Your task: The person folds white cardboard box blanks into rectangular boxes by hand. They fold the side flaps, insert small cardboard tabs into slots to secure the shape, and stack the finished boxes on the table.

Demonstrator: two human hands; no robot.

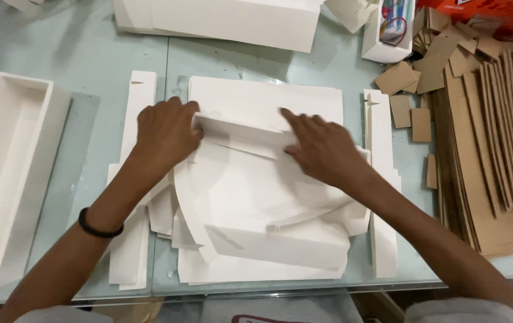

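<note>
hands meet over a white card blank (250, 179) that lies on top of a loose stack of white blanks (256, 269) in the middle of the glass worktop (89, 72). the left hand (164, 134) is curled, its fingers closed over the left end of a raised white flap (241, 133) folded up along the blank's far part. the right hand (322, 146) lies flat and spread, fingers pressing down on the same flap toward its right end, gripping nothing. a black band (98, 227) circles the left wrist. narrow white strips (140, 101) lie at each side of the stack. to the left sits a finished white open box (11, 173). to the right, a pile of brown cardboard strips (489, 149) with small brown squares (403, 90) scattered just beside it. more white boxes (226, 21) stand along the far edge.
</note>
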